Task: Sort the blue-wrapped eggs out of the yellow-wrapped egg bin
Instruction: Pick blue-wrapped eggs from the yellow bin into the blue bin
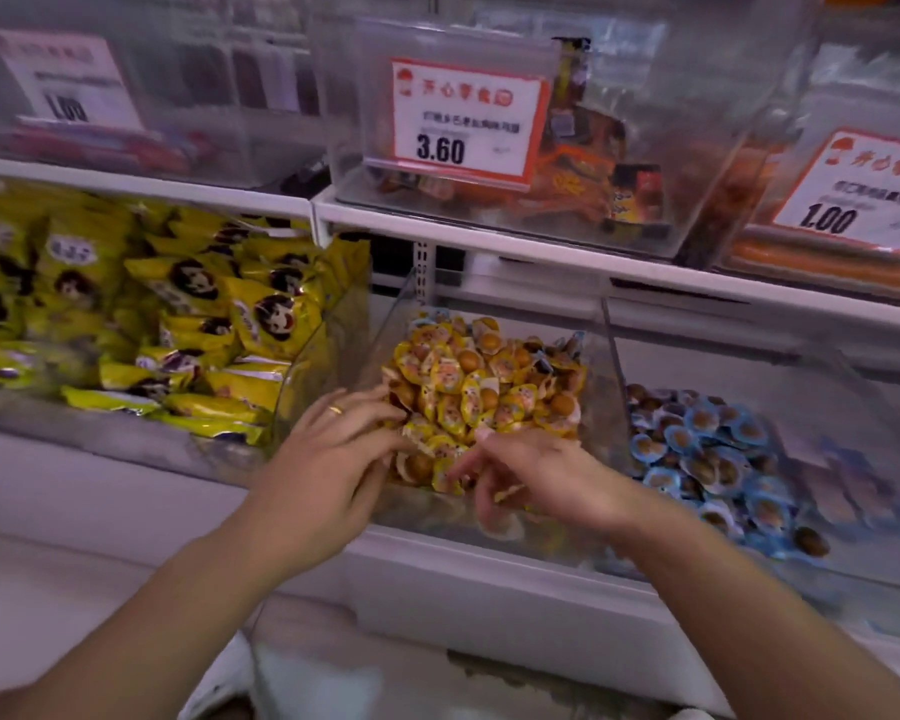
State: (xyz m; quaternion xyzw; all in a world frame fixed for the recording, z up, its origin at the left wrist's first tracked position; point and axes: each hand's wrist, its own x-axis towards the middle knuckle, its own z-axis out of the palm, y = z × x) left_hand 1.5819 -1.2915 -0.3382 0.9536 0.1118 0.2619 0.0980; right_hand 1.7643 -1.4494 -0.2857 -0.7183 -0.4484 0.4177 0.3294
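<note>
A clear middle bin (606,356) holds a heap of yellow-wrapped eggs (468,387). A few blue-wrapped eggs (572,343) show along the back of that heap. The bin to its right is filled with blue-wrapped eggs (697,439). My left hand (333,454), wearing a ring, reaches into the heap's front left with its fingers stretched among the yellow packets. My right hand (531,475) is over the front of the heap, thumb up, index finger pointing left, the other fingers dipped loosely into the packets. Neither hand plainly grips a packet.
On the left, a clear bin is piled with yellow snack bags (178,314). The upper shelf (489,241) carries clear bins with price tags, one reading 3.60 (463,122). A white shelf front (489,579) runs below the bins.
</note>
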